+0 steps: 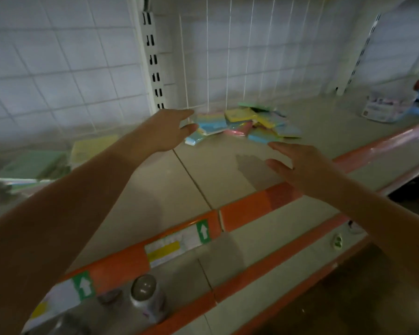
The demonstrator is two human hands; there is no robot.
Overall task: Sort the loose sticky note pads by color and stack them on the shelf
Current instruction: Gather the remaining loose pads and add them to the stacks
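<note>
Both arms reach over the beige shelf (155,189) toward a loose heap of sticky note pads (242,123) that lies at the back, close against the white wire-grid back panel (228,56). The pads are jumbled and overlapping: blue, yellow, pink and green ones lie at odd angles, several of them wrapped in clear film.

The left hand (165,131) is at the left edge of the heap, its fingers straight and spread, the thumb apart from the forefinger; the grip is wide open and has hold of nothing. Its thumb tip looks to be touching the nearest blue pad (195,139), though the blur makes that hard to settle. The right hand (300,165) hovers above the shelf just in front of the heap (its shadow falls on the bare surface beneath), fingers extended and loosely parted, its grip likewise open with nothing in it.

Further left on the same shelf lie larger flat packs, a yellow one (92,147) and a green one (32,165), well apart from the heap. At the far right stands a clear plastic tub (387,107). Orange price rails (247,209) with labels edge the shelves, and on the shelf below stands a small bottle with a grey cap (146,293).
</note>
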